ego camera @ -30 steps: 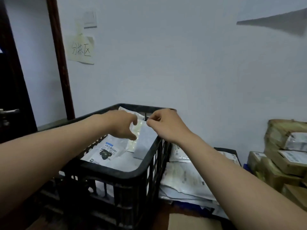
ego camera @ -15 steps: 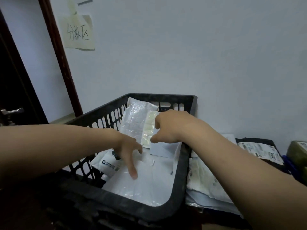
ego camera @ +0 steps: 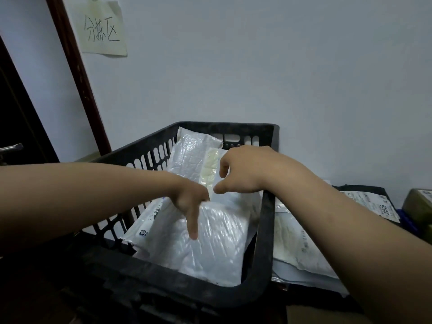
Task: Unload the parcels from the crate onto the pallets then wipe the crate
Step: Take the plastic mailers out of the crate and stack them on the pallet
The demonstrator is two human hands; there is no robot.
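A black slotted plastic crate (ego camera: 266, 232) stands in front of me with several parcels in it. A crinkled white mailer (ego camera: 217, 251) lies on top at the front, a bubble mailer (ego camera: 191, 157) leans against the back wall, and a white bag with a blue logo (ego camera: 149, 220) lies at the left. My left hand (ego camera: 187, 202) hangs fingers-down inside the crate, with its forefinger tip touching the front mailer. My right hand (ego camera: 245, 171) hovers over the crate's right side, above a grey parcel (ego camera: 236, 202). Its thumb and forefinger are apart with nothing between them.
Right of the crate lie flat white mailers (ego camera: 301, 244), a black parcel with a label (ego camera: 364, 199) and a brown taped box (ego camera: 418, 204). A wall is close behind the crate. A paper sign (ego camera: 102, 29) hangs on it beside a dark door frame (ego camera: 77, 73).
My view has tilted down and closer to the crate. My left hand slid right onto the front mailer. My right hand's pinch on the grey parcel has opened.
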